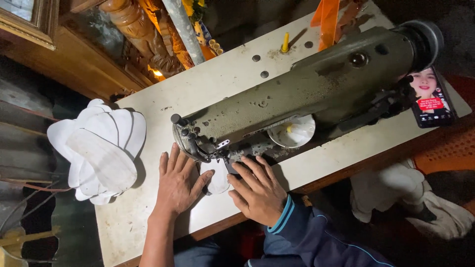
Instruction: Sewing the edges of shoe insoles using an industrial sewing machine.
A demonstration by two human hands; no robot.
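An olive-green sewing machine (302,94) lies across a white table (217,86). Under its needle end sits a small white oval piece (217,182), like a shoe insole. My left hand (177,184) lies flat on the table with its fingers spread, thumb touching the piece's left edge. My right hand (257,190), in a dark blue sleeve, presses its fingertips on the piece's right side, close to the presser foot (228,159). Neither hand grips anything.
A fanned stack of white oval pieces (101,151) hangs over the table's left edge. A white bowl (293,131) sits under the machine arm. A phone (431,98) with a lit screen leans at the right. White cloth (405,195) lies below the table's right side.
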